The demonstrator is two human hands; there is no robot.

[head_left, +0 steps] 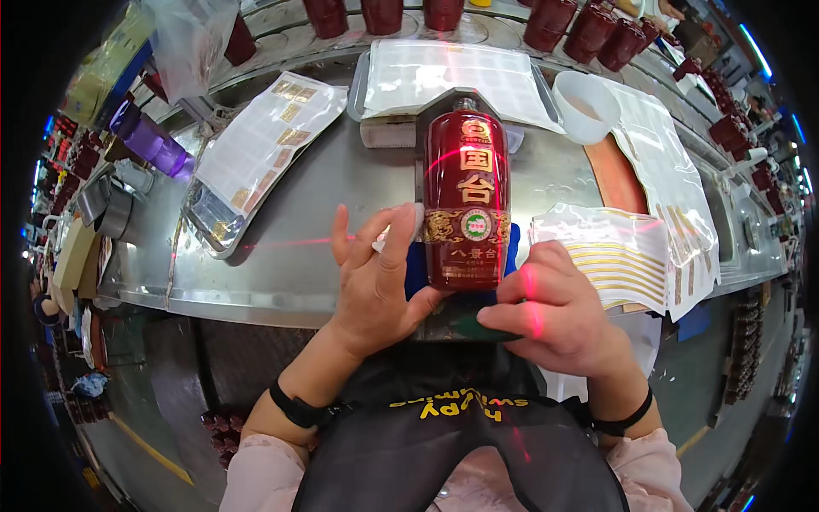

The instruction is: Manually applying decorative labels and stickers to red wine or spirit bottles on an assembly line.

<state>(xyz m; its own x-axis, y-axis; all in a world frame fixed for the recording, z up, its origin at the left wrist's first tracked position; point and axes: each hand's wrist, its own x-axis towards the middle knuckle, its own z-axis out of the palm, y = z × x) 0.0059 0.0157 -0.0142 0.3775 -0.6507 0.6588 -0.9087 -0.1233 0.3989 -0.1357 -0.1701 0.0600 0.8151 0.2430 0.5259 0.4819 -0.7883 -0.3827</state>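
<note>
A dark red bottle [467, 200] with gold characters and a gold band lies on a blue pad [415, 266] on a steel bench [299, 256], neck pointing away from me. My left hand [375, 282] presses against the bottle's left side near the gold band, fingers spread, with something white under the fingertips. My right hand [559, 311] sits at the bottle's base, fingers curled around a dark green object [478, 328]. A red laser line crosses the bottle and the bench.
Sheets of gold stickers [264, 141] lie at left, striped gold label sheets [618, 256] at right, a white sheet in a tray [452, 72] behind. A white cup [584, 107], a purple bottle [149, 141] and several dark red bottles [589, 30] stand at the back.
</note>
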